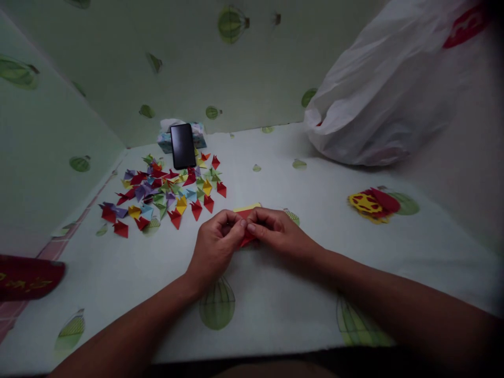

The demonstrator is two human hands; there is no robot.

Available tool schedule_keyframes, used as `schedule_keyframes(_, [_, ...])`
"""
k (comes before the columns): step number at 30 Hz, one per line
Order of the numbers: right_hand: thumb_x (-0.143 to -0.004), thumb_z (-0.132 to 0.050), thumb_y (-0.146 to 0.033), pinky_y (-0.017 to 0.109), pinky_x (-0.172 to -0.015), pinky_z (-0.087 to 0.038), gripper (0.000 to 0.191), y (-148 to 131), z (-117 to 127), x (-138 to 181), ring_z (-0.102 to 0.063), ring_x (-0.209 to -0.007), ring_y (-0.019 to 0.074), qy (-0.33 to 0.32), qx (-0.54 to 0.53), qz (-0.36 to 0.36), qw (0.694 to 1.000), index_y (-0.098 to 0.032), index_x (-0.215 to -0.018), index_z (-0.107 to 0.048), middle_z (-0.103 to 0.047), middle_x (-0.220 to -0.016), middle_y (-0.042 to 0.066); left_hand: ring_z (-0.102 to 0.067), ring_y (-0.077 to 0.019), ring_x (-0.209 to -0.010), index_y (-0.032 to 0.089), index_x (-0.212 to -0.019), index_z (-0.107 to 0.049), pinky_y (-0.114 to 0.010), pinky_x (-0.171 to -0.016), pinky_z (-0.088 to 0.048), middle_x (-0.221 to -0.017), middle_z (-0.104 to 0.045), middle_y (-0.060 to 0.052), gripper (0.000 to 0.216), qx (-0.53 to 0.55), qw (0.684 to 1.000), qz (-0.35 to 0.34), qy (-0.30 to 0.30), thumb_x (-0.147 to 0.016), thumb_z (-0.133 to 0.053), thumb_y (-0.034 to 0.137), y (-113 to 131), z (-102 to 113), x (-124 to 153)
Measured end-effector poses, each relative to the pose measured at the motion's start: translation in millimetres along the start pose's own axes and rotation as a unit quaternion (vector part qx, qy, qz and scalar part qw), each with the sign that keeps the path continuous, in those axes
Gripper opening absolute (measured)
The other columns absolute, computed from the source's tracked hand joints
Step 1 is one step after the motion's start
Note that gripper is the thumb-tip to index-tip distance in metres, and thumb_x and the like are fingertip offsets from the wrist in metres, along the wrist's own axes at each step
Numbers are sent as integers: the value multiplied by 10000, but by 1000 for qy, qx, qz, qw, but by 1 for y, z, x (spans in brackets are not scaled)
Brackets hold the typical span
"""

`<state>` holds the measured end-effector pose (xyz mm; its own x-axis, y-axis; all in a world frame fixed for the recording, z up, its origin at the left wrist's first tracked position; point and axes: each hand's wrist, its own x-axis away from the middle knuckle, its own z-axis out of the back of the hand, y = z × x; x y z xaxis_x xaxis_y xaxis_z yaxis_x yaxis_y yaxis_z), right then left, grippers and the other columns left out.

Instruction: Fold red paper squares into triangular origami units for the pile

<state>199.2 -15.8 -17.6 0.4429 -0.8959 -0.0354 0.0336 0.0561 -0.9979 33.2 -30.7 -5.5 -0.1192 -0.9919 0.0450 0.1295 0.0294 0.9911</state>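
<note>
Between my two hands is a small piece of red paper, pinched at the fingertips; its folds are mostly hidden by my fingers. My left hand grips it from the left with thumb and forefinger closed. From the right, my right hand holds it the same way, and the two thumbs nearly meet. Just behind the hands lies a stack of paper with a yellow edge. To the left, many folded paper cranes in red, yellow, green, purple and blue are spread over the table.
A black phone leans on a tissue box at the back. A large white plastic bag stands at the back right. Red and yellow paper cutouts lie at the right. A dark red object sits at the left edge.
</note>
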Motion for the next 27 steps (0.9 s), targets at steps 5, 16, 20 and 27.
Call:
schedule_keyframes(5, [-867,-602,-373,281,-643,-411,231,0,0,0,-514,-658,133,1,-36,-6,999,-181,-748,-552,-571,-709,0,-619,-130,-695,159,-834,-655,-238,-657,-508,-763,-671,-15,215,31,999,13,-19,-873,-644,370,-1,2,-1])
schedule_keyframes(16, [-884,-588,-421,264,-640,-400,301,0,9,-5,-492,-686,134,-38,0,13,999,-187,-707,-521,-529,-725,-1,-655,-132,-658,172,-834,-655,-236,-581,-543,-781,-679,-3,164,70,995,55,-40,-749,-732,290,7,2,-3])
schedule_keyframes(20, [-877,-612,-410,262,-644,-419,282,0,11,-5,-522,-693,136,-43,3,10,999,-184,-721,-547,-559,-730,1,-573,-104,-561,168,-779,-633,-218,-519,-489,-693,-632,15,155,33,997,47,-47,-745,-717,293,9,4,-3])
schedule_keyframes(27, [-849,-644,-376,283,-685,-439,246,1,10,-5,-564,-716,141,-39,-36,-18,998,-173,-734,-569,-603,-757,11,-536,-94,-534,170,-756,-615,-206,-501,-425,-647,-601,25,129,-32,999,6,-33,-788,-671,282,9,3,-2])
